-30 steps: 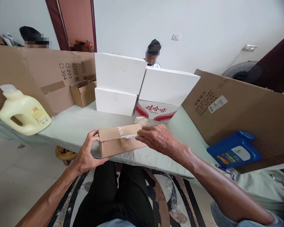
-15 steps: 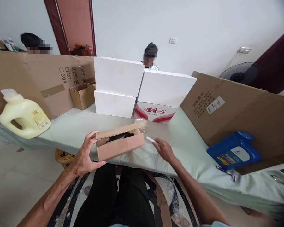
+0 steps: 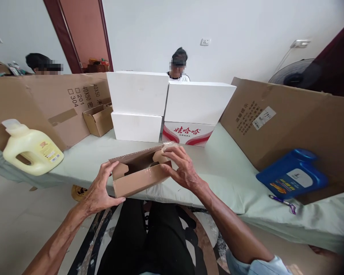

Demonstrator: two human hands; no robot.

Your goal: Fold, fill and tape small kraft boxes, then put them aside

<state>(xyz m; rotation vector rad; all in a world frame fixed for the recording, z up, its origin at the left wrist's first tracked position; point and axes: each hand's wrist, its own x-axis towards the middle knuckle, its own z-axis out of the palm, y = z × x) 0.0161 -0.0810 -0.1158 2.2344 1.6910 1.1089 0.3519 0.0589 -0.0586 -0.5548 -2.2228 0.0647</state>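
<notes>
A small brown cardboard box (image 3: 141,182) is tilted open at the front edge of the table, its long back flap raised and its end flaps standing up. I cannot make out anything inside its shadowed interior. My left hand (image 3: 101,189) clasps the left end, thumb below at the front corner and fingers over the top edge. At the other end, my right hand (image 3: 183,168) pinches the right end flap and corner between thumb and fingers. Some crinkled clear plastic (image 3: 169,144) shows just behind my right fingers.
White boxes (image 3: 137,93) are stacked at the back of the cloth-covered table, beside a box with red print (image 3: 186,134). A yellow jug (image 3: 36,151) stands left; a blue bottle (image 3: 294,173) and a purple-handled item (image 3: 283,203) lie right. Large cardboard panels flank the table. Two people sit beyond.
My right hand has moved left onto the box's right end; the thin white item it held is out of sight. The box's top has opened wider, showing its end flaps.
</notes>
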